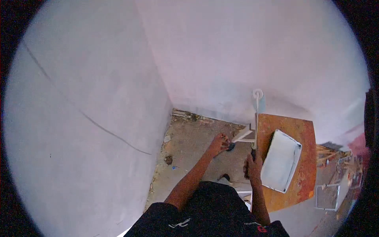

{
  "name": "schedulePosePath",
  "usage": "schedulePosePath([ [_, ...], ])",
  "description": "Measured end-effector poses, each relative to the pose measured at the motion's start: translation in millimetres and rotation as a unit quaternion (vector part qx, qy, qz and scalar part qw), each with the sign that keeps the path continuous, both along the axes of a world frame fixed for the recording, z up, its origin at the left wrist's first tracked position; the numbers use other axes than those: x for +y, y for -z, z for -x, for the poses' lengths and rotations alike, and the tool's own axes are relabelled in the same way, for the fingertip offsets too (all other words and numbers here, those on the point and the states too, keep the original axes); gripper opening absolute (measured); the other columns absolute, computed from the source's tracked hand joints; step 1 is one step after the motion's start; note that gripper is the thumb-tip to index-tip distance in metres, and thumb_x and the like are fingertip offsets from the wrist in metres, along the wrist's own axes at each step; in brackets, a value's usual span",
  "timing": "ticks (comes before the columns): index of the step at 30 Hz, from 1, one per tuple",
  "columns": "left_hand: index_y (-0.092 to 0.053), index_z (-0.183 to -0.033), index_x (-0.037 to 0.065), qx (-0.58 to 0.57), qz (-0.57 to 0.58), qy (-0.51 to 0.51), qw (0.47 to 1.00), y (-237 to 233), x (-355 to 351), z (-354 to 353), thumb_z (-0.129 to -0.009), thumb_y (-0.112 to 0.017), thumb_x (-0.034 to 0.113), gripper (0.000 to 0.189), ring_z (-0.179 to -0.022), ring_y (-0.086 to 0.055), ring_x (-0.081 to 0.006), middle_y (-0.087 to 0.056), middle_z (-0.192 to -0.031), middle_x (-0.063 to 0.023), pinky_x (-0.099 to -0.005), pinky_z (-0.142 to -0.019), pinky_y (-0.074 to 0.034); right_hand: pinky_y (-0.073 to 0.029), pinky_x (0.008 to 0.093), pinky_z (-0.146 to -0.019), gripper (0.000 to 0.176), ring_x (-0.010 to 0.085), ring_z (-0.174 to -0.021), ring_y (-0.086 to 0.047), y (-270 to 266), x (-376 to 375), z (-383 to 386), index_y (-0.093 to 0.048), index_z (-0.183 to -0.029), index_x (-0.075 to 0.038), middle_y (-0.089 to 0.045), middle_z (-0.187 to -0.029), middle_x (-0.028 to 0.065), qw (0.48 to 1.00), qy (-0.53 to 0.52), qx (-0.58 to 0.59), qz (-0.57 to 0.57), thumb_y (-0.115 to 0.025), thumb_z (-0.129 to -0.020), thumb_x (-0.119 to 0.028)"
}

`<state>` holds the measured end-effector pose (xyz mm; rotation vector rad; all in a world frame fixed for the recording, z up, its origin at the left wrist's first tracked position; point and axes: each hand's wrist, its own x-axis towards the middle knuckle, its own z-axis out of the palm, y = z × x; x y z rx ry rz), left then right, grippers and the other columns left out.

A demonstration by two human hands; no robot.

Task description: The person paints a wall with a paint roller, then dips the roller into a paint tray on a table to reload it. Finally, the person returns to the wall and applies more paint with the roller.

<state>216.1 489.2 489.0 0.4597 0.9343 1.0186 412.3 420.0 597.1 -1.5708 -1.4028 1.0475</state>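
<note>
My right hand [254, 168] is closed around the dark handle of a paint roller [257, 122]. The roller's long pale frame points up toward the wall, and its round white end [257, 94] is close to the wall surface. Just right of this hand, a shallow white-coated paint tray [281, 162] lies tilted on a worn brown board [306, 138]. My left hand [220, 145] hangs out over the floor with its fingers loosely bent and apart. I see nothing held in it.
Two pale walls [90, 98] meet in a corner ahead. Pale wooden bars [242, 136] stick out left of the board. Debris lies along the dirty floor's [189, 138] edges. A wire-like frame [327, 197] and scattered wood pieces [325, 152] are at the right.
</note>
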Motion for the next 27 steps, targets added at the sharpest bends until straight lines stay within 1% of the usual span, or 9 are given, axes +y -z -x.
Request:
schedulePosePath([
  [3,-0.048,-0.090,0.014,0.018,0.024,-0.100,0.995,2,-16,64,-0.084,-0.054,0.026,0.015,-0.073,-0.058,-0.0181,-0.055,-0.081,-0.0035,-0.0370,-0.064,-0.051,-0.037,0.0260,-0.034,0.023,0.0109,-0.037,-0.043,-43,18,76,-0.043,-0.080,-0.005,-0.044,-0.051,0.0012,0.988,-0.035,0.075,0.134,-0.053,-0.085,-0.025],
  [8,-0.048,-0.090,0.014,0.011,0.023,-0.224,0.974,18,-52,151,-0.085,-0.054,0.027,0.015,-0.073,-0.058,-0.0167,-0.055,-0.081,-0.0028,-0.0349,-0.064,-0.050,-0.038,0.0263,-0.036,0.025,0.0103,-0.038,-0.043,9,59,149,-0.044,-0.079,-0.009,-0.041,-0.052,-0.0007,0.930,-0.133,0.235,0.250,-0.053,-0.085,-0.032],
  [13,-0.050,-0.089,0.013,0.051,0.018,-0.232,0.971,43,-46,190,-0.084,-0.055,0.028,0.017,-0.075,-0.057,-0.0164,-0.054,-0.082,-0.0019,-0.0340,-0.065,-0.050,-0.038,0.0263,-0.036,0.028,0.0107,-0.039,-0.042,38,92,216,-0.043,-0.077,-0.011,-0.042,-0.053,-0.0006,0.868,-0.168,0.319,0.342,-0.051,-0.085,-0.036],
  [17,-0.051,-0.091,0.012,-0.034,0.009,-0.273,0.961,57,-39,198,-0.083,-0.054,0.030,0.020,-0.075,-0.057,-0.0184,-0.055,-0.083,-0.0030,-0.0337,-0.067,-0.049,-0.038,0.0264,-0.037,0.030,0.0112,-0.039,-0.041,74,141,273,-0.043,-0.075,-0.011,-0.043,-0.052,-0.0006,0.866,-0.159,0.287,0.377,-0.050,-0.085,-0.038],
  [18,-0.050,-0.091,0.012,0.128,-0.088,-0.231,0.960,82,-36,203,-0.083,-0.054,0.032,0.022,-0.075,-0.057,-0.0193,-0.055,-0.083,-0.0036,-0.0344,-0.068,-0.049,-0.039,0.0265,-0.037,0.030,0.0115,-0.039,-0.042,88,158,285,-0.043,-0.074,-0.011,-0.043,-0.052,-0.0005,0.857,-0.159,0.280,0.401,-0.050,-0.085,-0.038],
  [22,-0.051,-0.093,0.007,0.206,0.003,-0.178,0.962,108,-15,209,-0.082,-0.054,0.032,0.027,-0.084,-0.057,-0.0225,-0.055,-0.089,-0.0072,-0.0383,-0.077,-0.047,-0.040,0.0266,-0.038,0.028,0.0123,-0.041,-0.044,208,229,327,-0.044,-0.072,-0.011,-0.044,-0.053,-0.0001,0.802,-0.232,0.313,0.453,-0.052,-0.085,-0.035],
  [24,-0.052,-0.096,0.005,0.072,0.122,-0.228,0.963,146,12,221,-0.084,-0.052,0.028,0.026,-0.088,-0.056,-0.0264,-0.054,-0.095,-0.0109,-0.0393,-0.081,-0.046,-0.039,0.0267,-0.038,0.024,0.0123,-0.041,-0.044,237,260,357,-0.044,-0.073,-0.011,-0.044,-0.053,0.0001,0.807,-0.229,0.285,0.464,-0.053,-0.084,-0.030],
  [25,-0.052,-0.097,0.005,-0.131,0.220,-0.296,0.920,162,28,225,-0.085,-0.051,0.030,0.028,-0.089,-0.055,-0.0281,-0.054,-0.095,-0.0123,-0.0415,-0.083,-0.045,-0.039,0.0265,-0.038,0.023,0.0121,-0.042,-0.044,264,269,367,-0.044,-0.073,-0.011,-0.044,-0.053,0.0001,0.800,-0.219,0.300,0.472,-0.054,-0.084,-0.029],
  [27,-0.051,-0.099,0.006,-0.198,0.187,-0.308,0.911,199,67,244,-0.083,-0.053,0.039,0.037,-0.089,-0.056,-0.0281,-0.056,-0.092,-0.0113,-0.0440,-0.079,-0.046,-0.039,0.0263,-0.038,0.022,0.0116,-0.043,-0.044,331,294,395,-0.044,-0.073,-0.011,-0.044,-0.053,0.0000,0.784,-0.192,0.335,0.486,-0.054,-0.084,-0.027],
])
